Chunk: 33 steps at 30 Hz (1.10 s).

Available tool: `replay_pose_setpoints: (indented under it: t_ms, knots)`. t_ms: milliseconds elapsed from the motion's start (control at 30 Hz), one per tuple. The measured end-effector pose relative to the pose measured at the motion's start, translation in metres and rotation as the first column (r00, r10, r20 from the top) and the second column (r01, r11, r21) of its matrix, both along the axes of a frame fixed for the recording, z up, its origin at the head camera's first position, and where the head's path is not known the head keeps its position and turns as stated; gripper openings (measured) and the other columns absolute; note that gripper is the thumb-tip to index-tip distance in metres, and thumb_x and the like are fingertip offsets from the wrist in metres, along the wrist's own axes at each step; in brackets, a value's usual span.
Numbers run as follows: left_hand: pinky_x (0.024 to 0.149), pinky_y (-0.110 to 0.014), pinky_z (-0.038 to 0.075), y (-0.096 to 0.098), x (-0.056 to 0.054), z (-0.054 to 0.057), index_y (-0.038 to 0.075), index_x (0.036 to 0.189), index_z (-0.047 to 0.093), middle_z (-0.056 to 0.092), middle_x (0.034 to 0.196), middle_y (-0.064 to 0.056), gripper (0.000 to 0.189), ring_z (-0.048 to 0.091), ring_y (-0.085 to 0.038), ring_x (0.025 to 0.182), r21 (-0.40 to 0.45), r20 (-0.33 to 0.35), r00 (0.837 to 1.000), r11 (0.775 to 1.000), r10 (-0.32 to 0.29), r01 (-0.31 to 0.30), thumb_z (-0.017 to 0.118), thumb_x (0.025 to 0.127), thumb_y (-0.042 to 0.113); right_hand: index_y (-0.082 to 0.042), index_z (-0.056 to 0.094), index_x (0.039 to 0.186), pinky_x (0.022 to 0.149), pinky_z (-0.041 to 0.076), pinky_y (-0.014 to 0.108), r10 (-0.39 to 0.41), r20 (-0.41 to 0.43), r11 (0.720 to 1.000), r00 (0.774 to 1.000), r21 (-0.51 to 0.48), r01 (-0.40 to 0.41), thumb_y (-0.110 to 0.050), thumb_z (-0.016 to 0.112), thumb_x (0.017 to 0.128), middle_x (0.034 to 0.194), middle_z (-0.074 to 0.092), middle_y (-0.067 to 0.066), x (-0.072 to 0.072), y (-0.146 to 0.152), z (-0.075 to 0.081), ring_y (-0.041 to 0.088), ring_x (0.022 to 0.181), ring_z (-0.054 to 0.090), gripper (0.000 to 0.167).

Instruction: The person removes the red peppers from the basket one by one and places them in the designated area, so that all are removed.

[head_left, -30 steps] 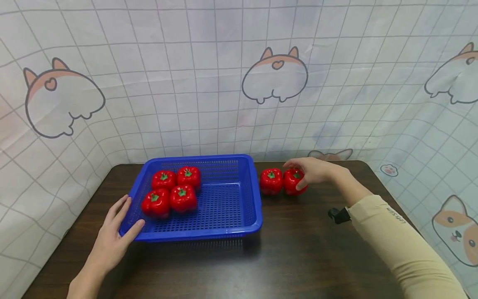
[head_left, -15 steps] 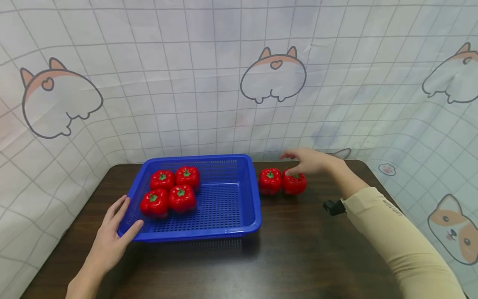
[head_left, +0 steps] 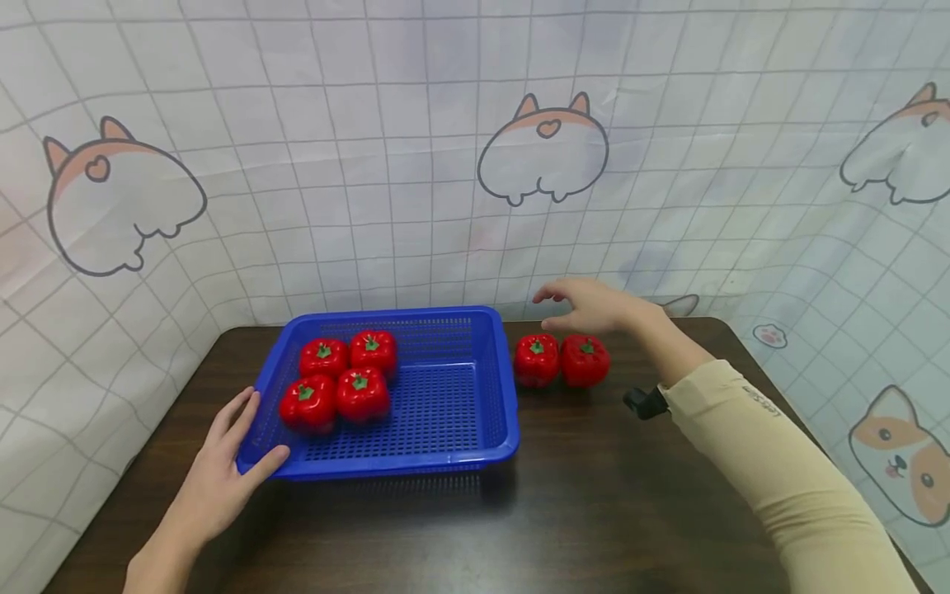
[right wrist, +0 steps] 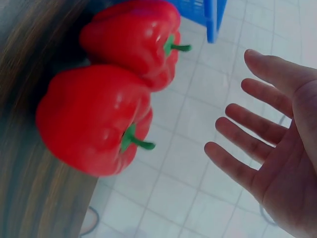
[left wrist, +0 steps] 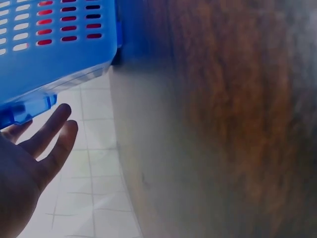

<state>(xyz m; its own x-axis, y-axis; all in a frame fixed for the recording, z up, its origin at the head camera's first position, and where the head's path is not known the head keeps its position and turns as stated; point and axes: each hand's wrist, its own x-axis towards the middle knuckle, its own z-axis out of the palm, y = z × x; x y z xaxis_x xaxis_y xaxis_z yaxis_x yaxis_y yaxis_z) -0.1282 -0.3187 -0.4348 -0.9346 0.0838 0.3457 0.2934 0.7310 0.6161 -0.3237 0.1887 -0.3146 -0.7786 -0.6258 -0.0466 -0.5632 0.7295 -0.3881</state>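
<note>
Six glossy red peppers (head_left: pixel 364 398) bear short green stems (right wrist: pixel 143 145).

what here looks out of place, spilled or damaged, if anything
Nothing stands out: four glossy red bell peppers sit in the blue rectangular perforated plastic basket, two matching ones stand beside it on the dark brown wood-grain table, and no spill or damage shows.

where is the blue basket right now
In the head view, the blue basket sits left of centre on the dark table, between the left grip at its near-left corner and two red peppers beyond its right side.
</note>
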Motion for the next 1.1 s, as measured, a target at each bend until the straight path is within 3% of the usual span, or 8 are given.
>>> replay_pose_setpoints:
  t_ms: [233,400,567,833,1100]
  knots:
    - [0.102,-0.078,0.028,-0.003,-0.001,0.007,0.001,0.161,0.026,0.020,0.167,-0.018,0.089,0.029,-0.056,0.140,-0.106,0.025,1.000,0.994,0.000,0.002,0.075,0.094,0.033,-0.007,0.061,0.139,0.108,0.043,0.054,0.029,-0.024,0.999,0.999,0.026,-0.029,-0.025,0.069,0.098,0.140,0.061,0.011,0.004,-0.018,0.005,0.034,0.131,0.053,0.045]
    - [0.104,-0.078,0.025,-0.003,-0.001,0.012,-0.002,0.159,0.029,0.021,0.167,-0.020,0.090,0.024,-0.057,0.141,-0.156,0.027,1.000,0.988,-0.001,0.005,0.074,0.093,0.039,-0.010,0.062,0.139,0.108,0.043,0.053,0.012,0.009,1.000,1.000,0.027,-0.012,-0.025,0.071,0.097,0.140,0.060,0.009,0.007,-0.029,0.009,0.031,0.131,0.053,0.045]
    - [0.106,-0.078,0.022,-0.001,0.000,0.014,-0.003,0.160,0.026,0.016,0.169,-0.019,0.090,0.021,-0.056,0.143,-0.151,0.052,0.998,0.988,-0.018,0.025,0.071,0.095,0.039,-0.012,0.062,0.138,0.108,0.043,0.053,0.014,0.017,1.000,1.000,0.027,-0.015,-0.026,0.070,0.097,0.141,0.060,0.008,0.009,-0.038,0.013,0.031,0.132,0.052,0.044]
    - [0.107,-0.078,0.021,-0.001,-0.001,0.010,-0.001,0.161,0.027,0.015,0.169,-0.018,0.087,0.020,-0.055,0.145,-0.115,0.039,0.999,0.993,-0.018,0.022,0.071,0.096,0.036,-0.010,0.063,0.137,0.109,0.043,0.052,0.094,-0.011,0.995,0.995,0.028,-0.094,-0.028,0.069,0.099,0.141,0.060,0.009,0.007,-0.057,0.013,0.032,0.132,0.053,0.043]
    - [0.102,-0.078,0.030,0.000,-0.001,0.009,0.005,0.163,0.023,0.013,0.171,-0.012,0.087,0.030,-0.055,0.143,-0.111,0.074,0.997,0.994,0.005,0.003,0.070,0.097,0.036,-0.010,0.063,0.138,0.109,0.044,0.048,0.169,-0.028,0.984,0.985,0.067,-0.166,-0.028,0.068,0.099,0.138,0.062,0.009,0.009,-0.090,0.014,0.029,0.131,0.055,0.043]
